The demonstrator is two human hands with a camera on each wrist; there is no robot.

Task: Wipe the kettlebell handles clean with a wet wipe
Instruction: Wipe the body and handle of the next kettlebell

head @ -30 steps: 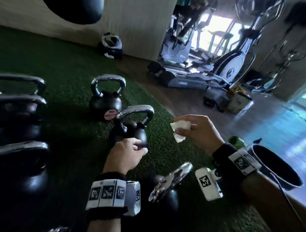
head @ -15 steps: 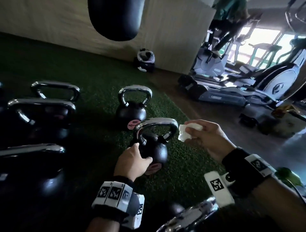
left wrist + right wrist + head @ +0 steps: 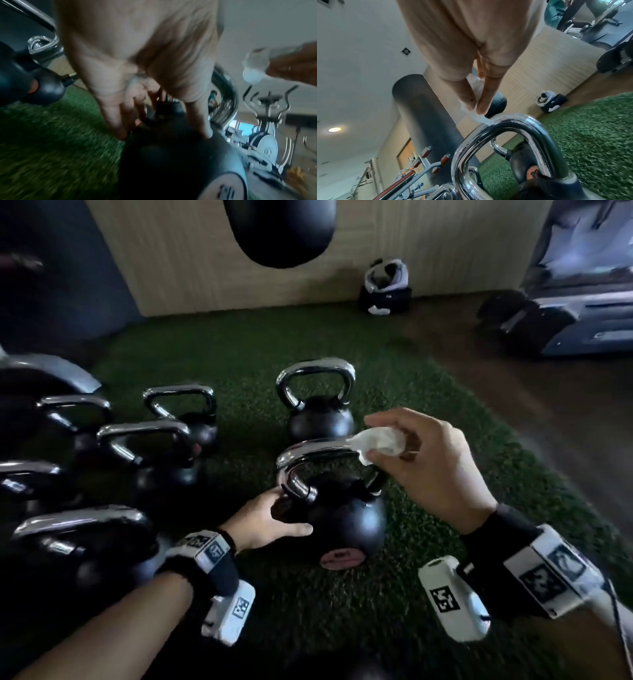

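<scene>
A black kettlebell (image 3: 346, 525) with a chrome handle (image 3: 315, 448) stands on green turf in front of me. My left hand (image 3: 274, 518) holds its black body on the left side, fingers and thumb spread round it (image 3: 163, 129). My right hand (image 3: 421, 460) pinches a crumpled white wet wipe (image 3: 376, 443) between thumb and fingers and has it on the top right of the handle. In the right wrist view the wipe (image 3: 477, 115) touches the handle's top bend (image 3: 513, 121).
A second kettlebell (image 3: 318, 409) stands just behind. Several more kettlebells (image 3: 161, 446) crowd the left side. A black punching bag (image 3: 281, 231) hangs at the back wall, a bag (image 3: 385, 285) lies by it, and gym machines (image 3: 565, 313) stand at right.
My view has swung left and downward. The right hand brought the wipe from beside the handle onto its top. The left hand stays on the kettlebell's body.
</scene>
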